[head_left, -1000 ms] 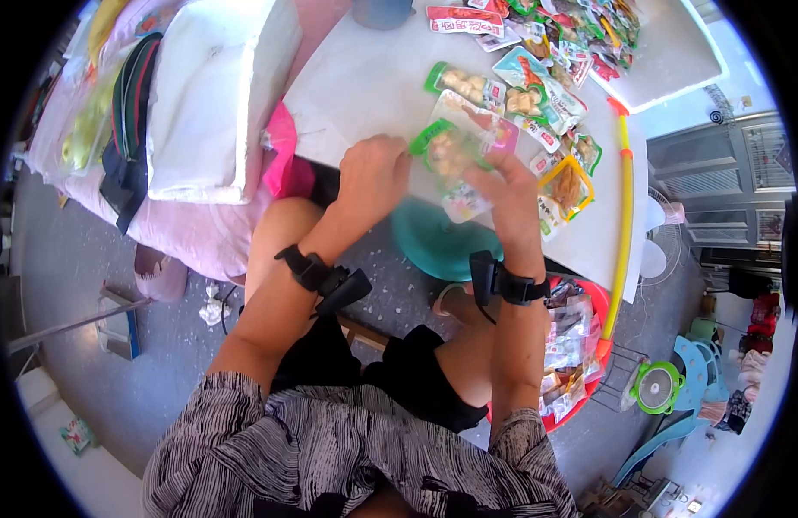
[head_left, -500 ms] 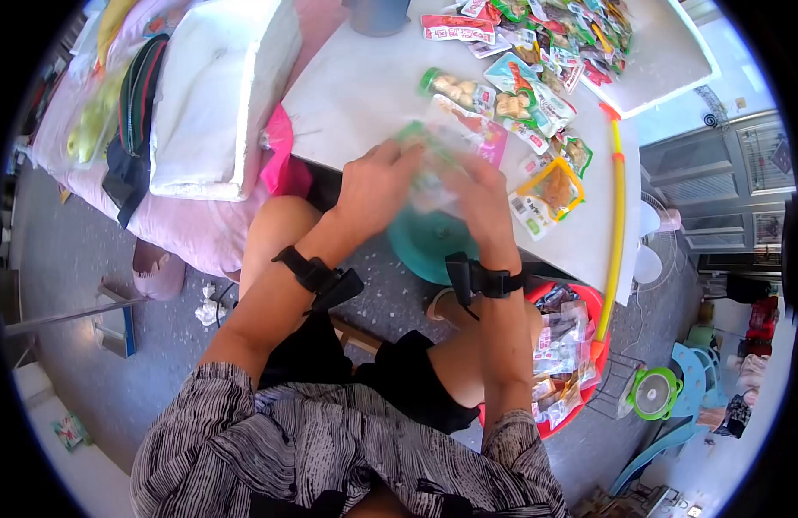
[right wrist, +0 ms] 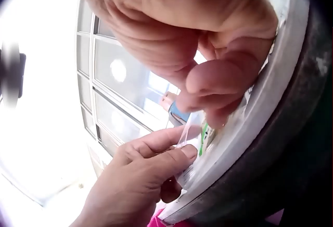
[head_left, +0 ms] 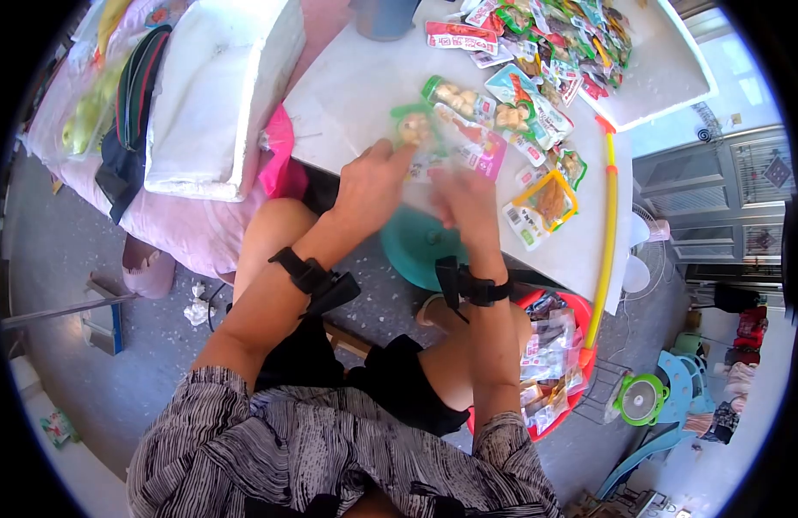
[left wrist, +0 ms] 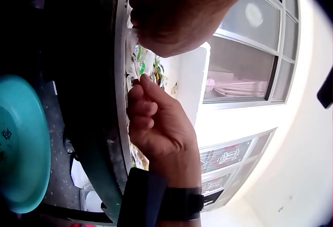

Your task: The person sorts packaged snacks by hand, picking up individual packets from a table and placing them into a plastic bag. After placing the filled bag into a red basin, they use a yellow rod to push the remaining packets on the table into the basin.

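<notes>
A clear-fronted, green-edged snack packet (head_left: 416, 129) with pale round pieces inside is held up at the table edge, blurred. My left hand (head_left: 367, 186) pinches its near left side; in the right wrist view that hand's thumb (right wrist: 187, 151) presses the clear plastic (right wrist: 193, 120). My right hand (head_left: 468, 205), also blurred, is at the packet's near right corner with curled fingers. Up close its fingertips (right wrist: 216, 115) meet the plastic's other end. From the left wrist view, the right hand (left wrist: 161, 118) shows thumb and forefinger close together. A pink-and-white packet (head_left: 476, 142) lies just beyond.
More packets lie rightward on the white table (head_left: 347, 95), including a yellow-edged one (head_left: 550, 207). Many fill a white foam box (head_left: 666, 95) at the far right. Below are a teal basin (head_left: 412, 246) and a red basin (head_left: 576, 380) of packets. A foam box (head_left: 213, 104) is at left.
The packet, first gripped on its right side by my right hand, has moved left and is now pinched by my left hand. My right hand has shifted left and toward me.
</notes>
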### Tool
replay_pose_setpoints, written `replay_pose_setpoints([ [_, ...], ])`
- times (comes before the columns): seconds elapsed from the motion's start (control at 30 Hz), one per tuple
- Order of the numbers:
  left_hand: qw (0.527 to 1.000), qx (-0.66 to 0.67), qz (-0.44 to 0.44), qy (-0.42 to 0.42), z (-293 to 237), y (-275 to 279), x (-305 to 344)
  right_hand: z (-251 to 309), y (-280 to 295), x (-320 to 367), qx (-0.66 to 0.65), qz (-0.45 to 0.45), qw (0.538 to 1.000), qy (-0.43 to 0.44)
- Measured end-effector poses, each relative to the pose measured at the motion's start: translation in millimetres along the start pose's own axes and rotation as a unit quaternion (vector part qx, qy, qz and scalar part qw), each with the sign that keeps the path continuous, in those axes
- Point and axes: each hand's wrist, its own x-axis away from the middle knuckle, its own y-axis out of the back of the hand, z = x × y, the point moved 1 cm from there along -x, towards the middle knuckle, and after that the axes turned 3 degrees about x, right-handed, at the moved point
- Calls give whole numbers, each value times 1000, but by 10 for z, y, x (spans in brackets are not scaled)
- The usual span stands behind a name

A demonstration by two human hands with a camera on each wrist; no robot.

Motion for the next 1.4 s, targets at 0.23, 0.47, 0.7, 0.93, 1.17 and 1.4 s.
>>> replay_pose_setpoints([
  [0.23, 1000, -7, 12, -12, -36, -14, 38, -35, -211, -221, -129, -51, 976, 166],
  [0.47, 1000, -17, 6, 17, -15, 25, 14, -63, -306, -157, -68, -47, 965, 250],
  [0.7, 999, -44, -7, 11, -48, 180, -4, -61, -396, -93, 482, -42, 767, 422],
  [0.93, 995, -69, 40, 66, 1, 184, 12, -93, -554, -299, 503, -45, 740, 444],
  [1.17, 997, -59, 30, 48, 110, 157, 19, -49, -663, -485, 506, -40, 738, 444],
  [1.4, 994, -75, 30, 68, 97, 221, 7, 113, -446, -235, 436, 45, 801, 408],
])
